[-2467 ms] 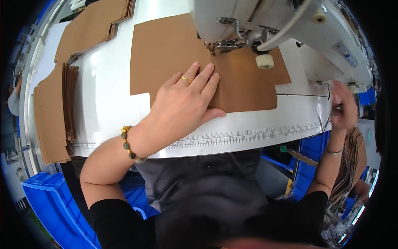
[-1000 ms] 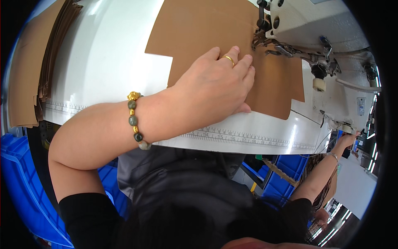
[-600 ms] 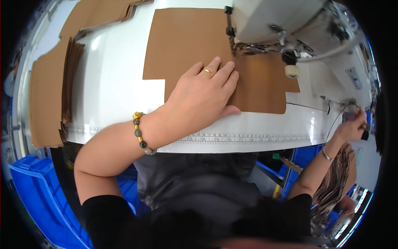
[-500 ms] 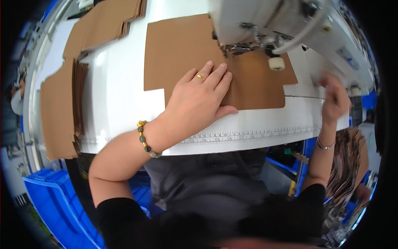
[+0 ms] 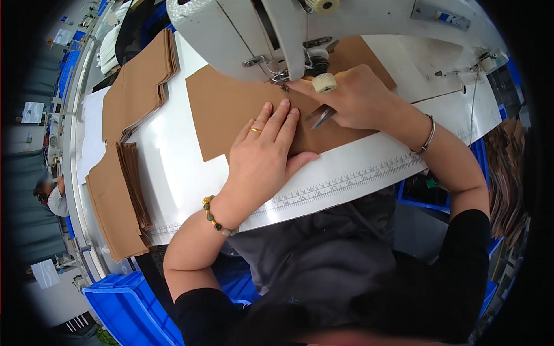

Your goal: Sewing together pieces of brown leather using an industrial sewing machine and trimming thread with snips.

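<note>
The left hand [image 5: 262,153] lies flat, fingers spread, on the brown panel [image 5: 231,112] in the upper middle of the frame — pressing it to the white table [image 5: 173,173], probably so it cannot slide under the sewing machine [image 5: 277,29]. The right hand [image 5: 358,95] is closed around small scissors [image 5: 320,115], blades aimed left toward the needle area, likely to snip thread. The panel's long axis runs left to right, tilting slightly upward to the right. Stacks of brown pieces [image 5: 130,115] wait at the left.
</note>
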The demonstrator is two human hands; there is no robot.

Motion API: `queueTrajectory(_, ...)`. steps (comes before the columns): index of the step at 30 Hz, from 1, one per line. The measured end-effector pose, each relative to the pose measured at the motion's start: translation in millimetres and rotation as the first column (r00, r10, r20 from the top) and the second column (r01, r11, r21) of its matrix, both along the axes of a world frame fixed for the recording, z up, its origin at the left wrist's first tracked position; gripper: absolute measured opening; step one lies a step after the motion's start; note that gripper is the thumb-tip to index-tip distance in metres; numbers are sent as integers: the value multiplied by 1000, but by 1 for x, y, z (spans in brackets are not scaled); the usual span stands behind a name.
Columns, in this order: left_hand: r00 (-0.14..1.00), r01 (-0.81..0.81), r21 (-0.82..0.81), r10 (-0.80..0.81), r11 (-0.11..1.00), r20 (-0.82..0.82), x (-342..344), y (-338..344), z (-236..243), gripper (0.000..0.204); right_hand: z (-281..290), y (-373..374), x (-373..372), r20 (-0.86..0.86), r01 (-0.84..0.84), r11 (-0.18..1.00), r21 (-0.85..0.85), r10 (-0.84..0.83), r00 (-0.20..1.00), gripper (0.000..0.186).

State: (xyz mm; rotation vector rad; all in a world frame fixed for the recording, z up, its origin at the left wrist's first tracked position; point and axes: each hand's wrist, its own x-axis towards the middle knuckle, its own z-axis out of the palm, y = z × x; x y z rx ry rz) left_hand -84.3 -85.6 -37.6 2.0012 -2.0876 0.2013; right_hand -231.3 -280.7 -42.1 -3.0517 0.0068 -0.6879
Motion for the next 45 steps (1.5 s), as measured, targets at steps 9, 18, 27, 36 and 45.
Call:
queueTrajectory(9, 1000, -18, -2, 18, 1000, 5, 0, 0, 1, 73, -14, -4, 0, 41, -74, 994, 74, 71, 997, 37)
queueTrajectory(18, 1000, -19, 4, 19, 1000, 9, -2, -1, 2, 73, -6, -23, 6, -51, -136, 979, 149, 145, 988, 33)
queueTrajectory(27, 1000, -27, 12, 26, 1000, 11, -1, -1, 3, 74, 1, -10, -1, -63, -22, 998, -59, 18, 998, 22)
queueTrajectory(36, 1000, -23, 21, 23, 1000, 18, -1, -1, 2, 75, 0, -8, -1, -115, 3, 997, -82, -12, 993, 45)
queueTrajectory(45, 1000, -22, 16, 22, 1000, 14, -2, -1, 3, 73, 0, -7, 0, -31, -27, 994, -111, 23, 999, 25)
